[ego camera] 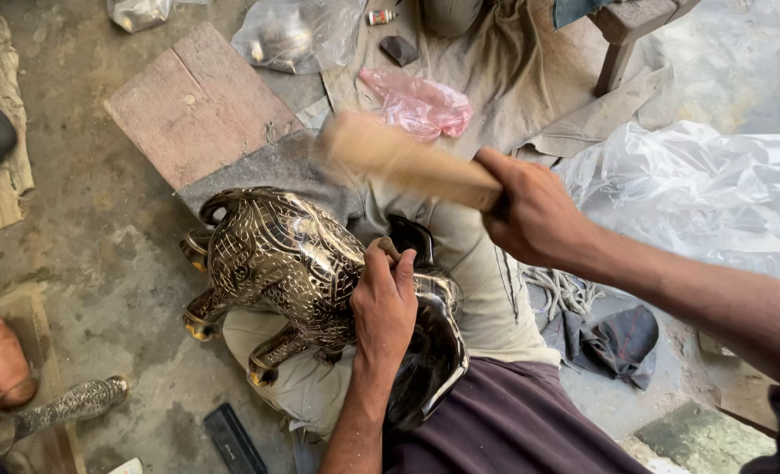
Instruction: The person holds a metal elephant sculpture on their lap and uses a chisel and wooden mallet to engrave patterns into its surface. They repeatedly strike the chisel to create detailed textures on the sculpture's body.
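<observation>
Across the lap, pinching a small chisel (390, 248) with the left hand (383, 303) against the side of a metal elephant figure (289, 263); swinging a blurred wooden mallet (398, 158), wrapped tight in the right hand (535, 215). Judging by the fine pattern already covering the body, nearing the end, with only touch-up left. Farther out, lying on the grey floor: a crumpled pink bag (420, 105), a clear bag (298, 33) holding something shiny, white plastic sheeting (697, 189), a flat red board (197, 101).

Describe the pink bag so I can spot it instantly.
Start at the big engraved metal animal figure lying on the person's lap. Look up past the blurred wooden mallet onto the beige cloth. The crumpled pink bag lies there; the other bags are clear.
</observation>
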